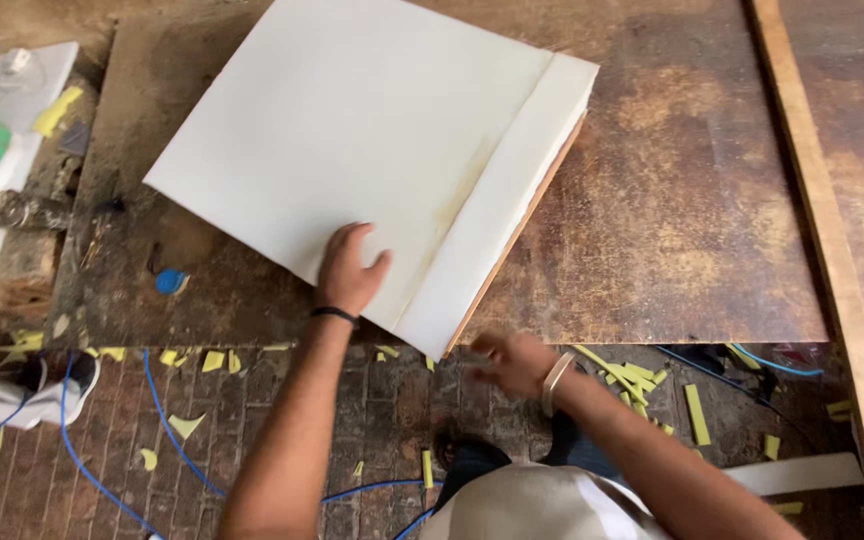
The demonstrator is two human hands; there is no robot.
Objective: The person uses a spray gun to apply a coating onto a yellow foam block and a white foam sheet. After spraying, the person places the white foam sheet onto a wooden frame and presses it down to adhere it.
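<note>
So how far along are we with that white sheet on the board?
Looks done: the white sheet covers most of the board, with a strip laid along its right edge. In hand: the left hand presses flat on the sheet near the front corner, while the right hand, blurred, is just off that corner. Left: yellowish staining shows along the seam.

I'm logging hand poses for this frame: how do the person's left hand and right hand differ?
The left hand lies flat, fingers spread, pressing on the white board; the right hand is off the board, near its lower corner, over the floor. The left hand looks sharp; the right hand is blurred. The left wrist wears a thin black band, the right a pale bangle. Both are bare.
</note>
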